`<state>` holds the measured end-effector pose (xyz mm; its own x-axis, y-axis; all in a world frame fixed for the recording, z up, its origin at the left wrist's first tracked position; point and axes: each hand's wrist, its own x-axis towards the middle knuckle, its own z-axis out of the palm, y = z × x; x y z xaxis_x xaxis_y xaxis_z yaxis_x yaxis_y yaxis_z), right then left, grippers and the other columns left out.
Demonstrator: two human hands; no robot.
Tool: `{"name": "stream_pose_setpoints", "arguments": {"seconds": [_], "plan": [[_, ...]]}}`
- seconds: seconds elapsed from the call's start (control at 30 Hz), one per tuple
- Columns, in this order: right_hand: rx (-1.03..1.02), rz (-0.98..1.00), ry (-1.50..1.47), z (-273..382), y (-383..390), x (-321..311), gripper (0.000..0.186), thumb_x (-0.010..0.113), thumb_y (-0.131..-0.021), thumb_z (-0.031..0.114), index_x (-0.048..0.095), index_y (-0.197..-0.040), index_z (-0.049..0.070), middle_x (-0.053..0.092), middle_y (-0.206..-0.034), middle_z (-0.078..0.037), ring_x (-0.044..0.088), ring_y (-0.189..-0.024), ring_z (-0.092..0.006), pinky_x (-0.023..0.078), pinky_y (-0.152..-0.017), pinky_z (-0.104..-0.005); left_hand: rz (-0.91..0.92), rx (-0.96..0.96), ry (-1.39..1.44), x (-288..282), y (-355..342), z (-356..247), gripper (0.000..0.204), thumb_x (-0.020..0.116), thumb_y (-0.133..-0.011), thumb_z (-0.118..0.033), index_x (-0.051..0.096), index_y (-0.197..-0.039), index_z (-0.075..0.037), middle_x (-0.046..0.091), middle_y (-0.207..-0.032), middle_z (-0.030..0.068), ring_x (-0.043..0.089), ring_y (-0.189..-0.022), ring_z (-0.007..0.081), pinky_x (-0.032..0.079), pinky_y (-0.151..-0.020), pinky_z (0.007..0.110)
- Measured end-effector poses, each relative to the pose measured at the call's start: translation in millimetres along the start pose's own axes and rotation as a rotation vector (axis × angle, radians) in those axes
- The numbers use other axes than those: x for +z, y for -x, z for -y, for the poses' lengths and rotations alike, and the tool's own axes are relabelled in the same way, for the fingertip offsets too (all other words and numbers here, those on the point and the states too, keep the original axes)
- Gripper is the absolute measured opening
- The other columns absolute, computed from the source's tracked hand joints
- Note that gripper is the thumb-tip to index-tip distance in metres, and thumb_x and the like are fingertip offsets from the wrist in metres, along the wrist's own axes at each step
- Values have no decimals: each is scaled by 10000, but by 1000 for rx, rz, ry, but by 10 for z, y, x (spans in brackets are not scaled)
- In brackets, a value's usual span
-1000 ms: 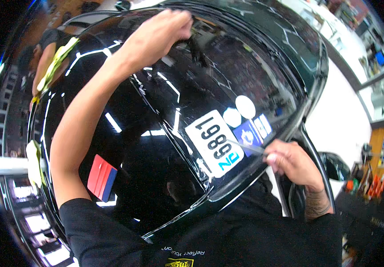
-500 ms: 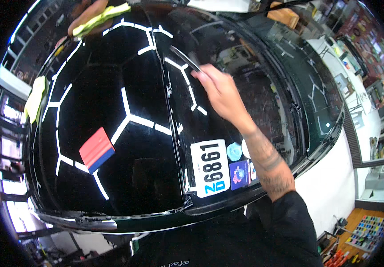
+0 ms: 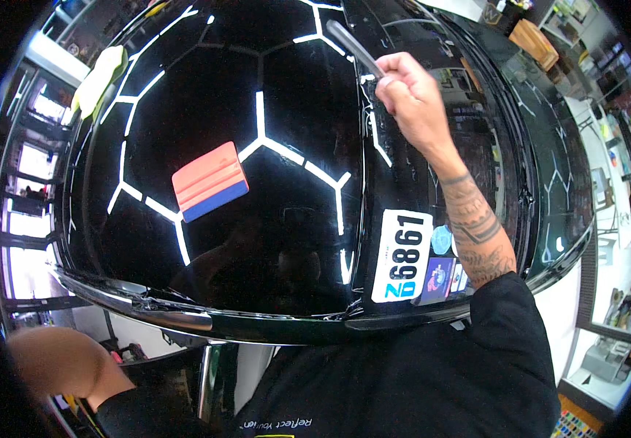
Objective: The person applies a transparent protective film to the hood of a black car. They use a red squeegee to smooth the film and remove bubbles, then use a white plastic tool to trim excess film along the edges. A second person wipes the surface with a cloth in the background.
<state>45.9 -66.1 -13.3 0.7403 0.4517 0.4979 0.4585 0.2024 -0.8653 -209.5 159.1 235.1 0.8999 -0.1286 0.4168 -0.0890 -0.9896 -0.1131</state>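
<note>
Glossy black car panel [image 3: 286, 212] mirrored hexagonal lights | slim grey tool [image 3: 357, 50] crossed the seam in view, contact unclear, pinched by the right hand's [image 3: 414, 98] fingers | red-and-blue card [image 3: 209, 181] lay nearby | left hand [image 3: 56, 361] blurred lower left, finger state untellable | risk: loosened pinch could let tool scratch gloss

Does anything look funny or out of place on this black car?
Maybe the red card with a blue edge: it lies slanted on the black car with no hand on it, as if left there. The right hand holds a thin dark tool. No spill or damage stands out.
</note>
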Motion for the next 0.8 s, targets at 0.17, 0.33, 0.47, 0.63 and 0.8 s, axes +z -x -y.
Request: {"name": "stream_pose_setpoints", "arguments": {"seconds": [0.17,0.33,0.47,0.63,0.8], "plan": [[-218,250,297,1111,576,-244,137,680,-798,137,694,-876,26,648,-706,-53,588,-532,-140,455,-499,-255,492,94,160,1519,374,79,865,834,-612,-238,465,-1375,-65,448,-1402,178,396,-1331,362,339,-1105,452],[-761,376,-73,1668,1380,-299,238,759,-738,123,564,-614,63,618,-598,-95,501,-422,-161,357,-380,-257,465,113,112,1759,391,70,781,766,-689,-136,444,-1399,-93,473,-1253,188,487,-1124,363,408,-996,430],[-184,547,239,2375,1594,-484,300,593,-899,96,520,-1171,-9,664,-956,-172,623,-717,-212,537,-597,-342,612,51,92,1684,241,76,880,666,-624,-35,344,-1443,-50,463,-1152,193,485,-1068,367,420,-957,419],[-668,279,-754,1376,1807,-699,203,700,-810,177,601,-812,0,627,-680,-129,527,-473,-185,434,-423,-246,526,84,50,1663,71,-12,622,570,-764,-16,415,-1366,-48,598,-981,242,599,-846,403,461,-831,463],[352,-97,-276,917,1113,-425,602,757,-824,290,518,-1269,-39,654,-925,-84,599,-772,-88,489,-614,-217,380,228,211,1479,-310,-203,253,523,-866,-29,561,-1116,-32,636,-858,198,626,-775,381,484,-723,472]]}}
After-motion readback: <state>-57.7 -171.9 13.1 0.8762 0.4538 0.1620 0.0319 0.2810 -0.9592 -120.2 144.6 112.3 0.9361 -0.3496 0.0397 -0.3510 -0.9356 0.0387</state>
